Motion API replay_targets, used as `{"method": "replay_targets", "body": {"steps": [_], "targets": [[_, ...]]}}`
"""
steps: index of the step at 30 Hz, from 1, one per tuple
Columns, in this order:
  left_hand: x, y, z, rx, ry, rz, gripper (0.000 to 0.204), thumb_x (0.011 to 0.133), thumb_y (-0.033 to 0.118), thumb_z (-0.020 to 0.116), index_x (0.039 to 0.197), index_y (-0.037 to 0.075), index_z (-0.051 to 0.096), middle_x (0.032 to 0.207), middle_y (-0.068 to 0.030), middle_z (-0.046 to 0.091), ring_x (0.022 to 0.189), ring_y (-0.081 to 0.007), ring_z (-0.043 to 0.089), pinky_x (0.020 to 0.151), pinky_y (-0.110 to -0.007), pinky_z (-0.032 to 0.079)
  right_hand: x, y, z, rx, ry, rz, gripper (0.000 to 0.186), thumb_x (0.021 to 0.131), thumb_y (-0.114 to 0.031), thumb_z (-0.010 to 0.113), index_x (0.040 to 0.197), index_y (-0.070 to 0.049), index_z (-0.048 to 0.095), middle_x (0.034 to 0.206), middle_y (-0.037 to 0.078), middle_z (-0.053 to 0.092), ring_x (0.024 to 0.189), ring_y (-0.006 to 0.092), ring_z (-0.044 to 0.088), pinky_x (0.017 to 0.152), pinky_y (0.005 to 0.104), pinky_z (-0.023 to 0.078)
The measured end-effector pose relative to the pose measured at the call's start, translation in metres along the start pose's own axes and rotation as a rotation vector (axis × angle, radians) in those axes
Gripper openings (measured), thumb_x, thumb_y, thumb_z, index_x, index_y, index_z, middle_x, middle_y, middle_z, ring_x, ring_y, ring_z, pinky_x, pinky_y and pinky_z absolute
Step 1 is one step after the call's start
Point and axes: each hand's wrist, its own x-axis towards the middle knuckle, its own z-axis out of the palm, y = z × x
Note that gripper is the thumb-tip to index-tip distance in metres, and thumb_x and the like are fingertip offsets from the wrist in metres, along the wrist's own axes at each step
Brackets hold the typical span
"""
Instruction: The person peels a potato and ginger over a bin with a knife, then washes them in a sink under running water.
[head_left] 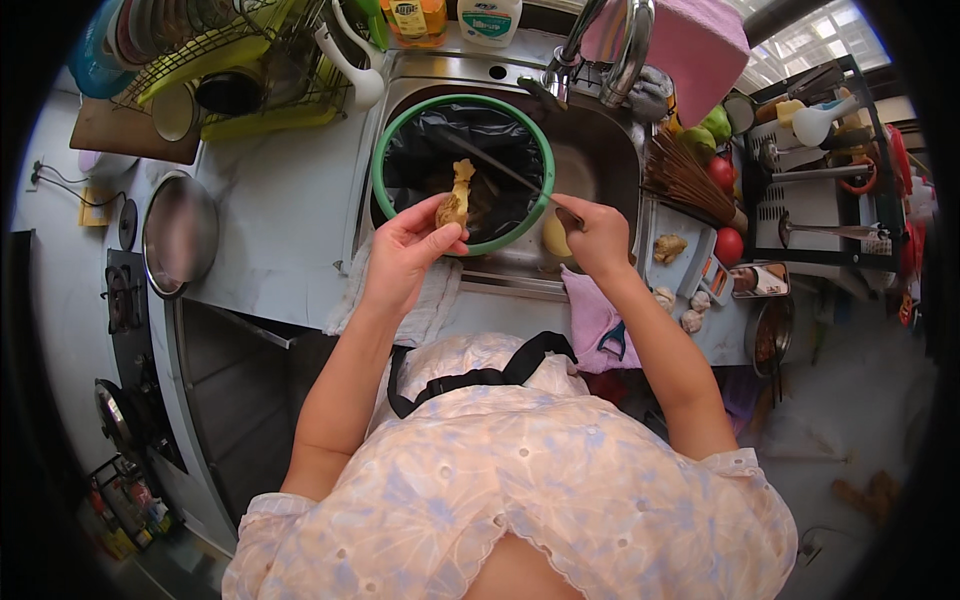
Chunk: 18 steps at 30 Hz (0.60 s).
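Knobbly ginger (458,196), pale above, brown-skinned below, is pinched by the fingers of the left hand (405,245) over a round bin (379,165); peeling seems in hand, the next stroke calling for skin turned bladeward. The fingers of the right hand (598,238) grip a thin metal knife (503,166), its contact hard to judge. A creased black plastic liner (415,148) covers the green-rimmed bin's inside, within the smooth steel sink (605,160).

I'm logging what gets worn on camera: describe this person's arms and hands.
The left hand and right hand wear no gloves, and no watch or bracelet shows. Short, pale pink sleeves with a faint bluish pattern leave the forearms bare.
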Motion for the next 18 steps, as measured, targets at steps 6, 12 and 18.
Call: {"method": "replay_targets", "body": {"steps": [6, 12, 18], "targets": [[0.007, 0.001, 0.002, -0.045, 0.050, -0.022, 0.043, 0.082, 0.003, 0.064, 0.122, -0.001, 0.051, 0.100, -0.0087, 0.062, 0.083, -0.0147, 0.059, 0.072, -0.026, 0.049, -0.005, -0.019, -0.007, 0.275, -0.044, 0.144, 0.014, 0.078, -0.010, 0.064, 0.091, -0.006, 0.068, 0.072, 0.013, 0.065, 0.060, 0.0236, 0.061, 0.058, 0.0310, 0.046], [0.001, -0.015, -0.021, -0.010, 0.095, 0.143, 0.038, 0.071, -0.002, 0.073, 0.106, 0.003, 0.058, 0.096, -0.0040, 0.062, 0.085, -0.0109, 0.060, 0.073, -0.025, 0.051, 0.005, -0.088, 0.004, 0.460, -0.113, 0.210, 0.016, 0.084, -0.016, 0.065, 0.083, -0.001, 0.067, 0.065, 0.001, 0.063, 0.051, 0.0036, 0.048, 0.046, 0.0211, 0.037], [-0.013, -0.041, -0.003, 0.070, 0.013, 0.248, 0.043, 0.064, 0.008, 0.075, 0.104, 0.003, 0.061, 0.093, -0.0056, 0.063, 0.083, -0.0125, 0.059, 0.073, -0.028, 0.049, 0.017, -0.104, 0.023, 0.768, -0.186, 0.146, 0.028, 0.081, -0.013, 0.067, 0.101, 0.005, 0.058, 0.069, 0.004, 0.061, 0.048, 0.0071, 0.049, 0.041, 0.0192, 0.036]]}}
